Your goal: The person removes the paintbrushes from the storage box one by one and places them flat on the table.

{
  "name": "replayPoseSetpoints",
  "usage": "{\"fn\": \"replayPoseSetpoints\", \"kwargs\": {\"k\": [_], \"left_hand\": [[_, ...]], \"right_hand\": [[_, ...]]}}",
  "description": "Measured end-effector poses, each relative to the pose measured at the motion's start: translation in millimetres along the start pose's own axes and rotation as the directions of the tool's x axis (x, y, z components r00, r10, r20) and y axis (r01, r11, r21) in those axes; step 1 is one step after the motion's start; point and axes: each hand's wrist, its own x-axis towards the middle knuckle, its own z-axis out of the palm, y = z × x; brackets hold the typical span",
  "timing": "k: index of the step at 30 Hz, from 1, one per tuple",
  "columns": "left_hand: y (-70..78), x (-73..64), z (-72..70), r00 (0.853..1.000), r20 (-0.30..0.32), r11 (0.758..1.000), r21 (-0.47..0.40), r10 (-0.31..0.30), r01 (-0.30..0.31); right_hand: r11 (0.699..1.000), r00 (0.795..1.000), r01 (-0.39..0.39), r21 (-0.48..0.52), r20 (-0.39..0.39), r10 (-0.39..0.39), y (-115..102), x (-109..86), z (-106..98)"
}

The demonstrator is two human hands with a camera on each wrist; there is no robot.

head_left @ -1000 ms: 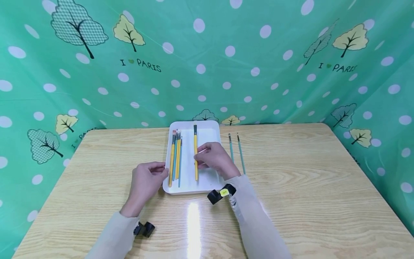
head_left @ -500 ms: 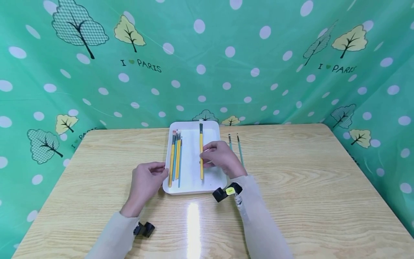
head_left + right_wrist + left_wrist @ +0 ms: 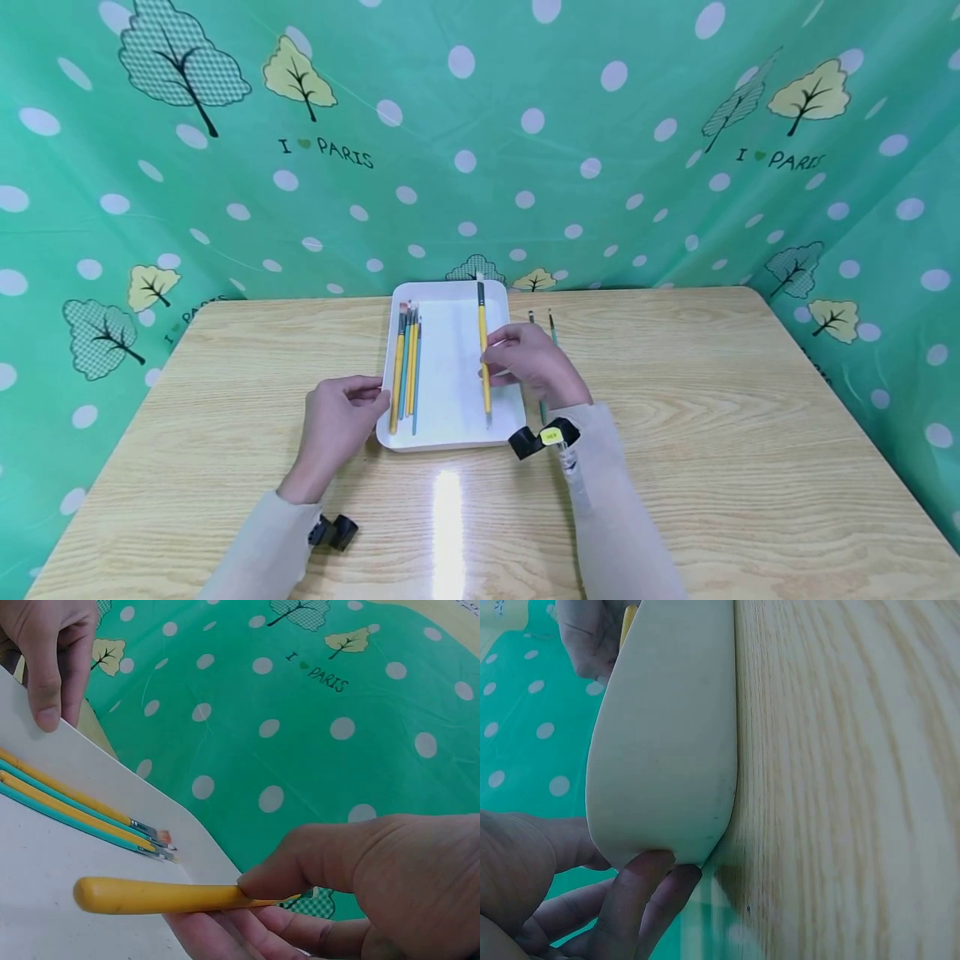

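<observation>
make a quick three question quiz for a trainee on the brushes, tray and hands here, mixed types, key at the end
1. Fill in the gap: in the head view, two teal-handled brushes lie outside the white tray, on its ____ side.
2. Multiple choice: what does the left hand grip? A) a brush B) the edge of the white tray C) the other hand
3. True or false: the right hand holds a brush with a teal handle.

Key
1. right
2. B
3. False: the right hand holds a yellow-handled brush.
</observation>
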Motion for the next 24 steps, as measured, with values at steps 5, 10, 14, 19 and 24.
{"fn": "replayPoseSetpoints", "kwargs": {"k": [5,10,14,19,24], "left_hand": [[0.6,-0.2,-0.3,1.000,0.001,1.000,-0.004,-0.001,0.001],[0.7,-0.4,-0.3,1.000,-0.001,1.000,-0.003,0.001,-0.001],[0.6,-0.7,-0.2,1.000,-0.003,1.000,-0.001,0.004,-0.004],[0.7,-0.8,-0.3,1.000,-0.003,1.000,-0.005,0.002,-0.002],[0.6,-0.7,0.1,1.000,-0.004,1.000,-0.010,0.003,-0.003]], "right_hand": [[1.000,1.000,0.004,-0.011,-0.003,-0.004,0,-1.6,-6],[1.000,1.000,0.003,-0.026,-0.015,-0.003,-1,-3.3,-11],[0.999,0.999,0.009,-0.031,-0.032,-0.010,0,-4.4,-16],[1.000,0.999,0.026,-0.017,-0.039,-0.027,2,-7.1,-23],[1.000,0.998,0.015,-0.027,-0.063,-0.017,3,-7.1,-29]]}}
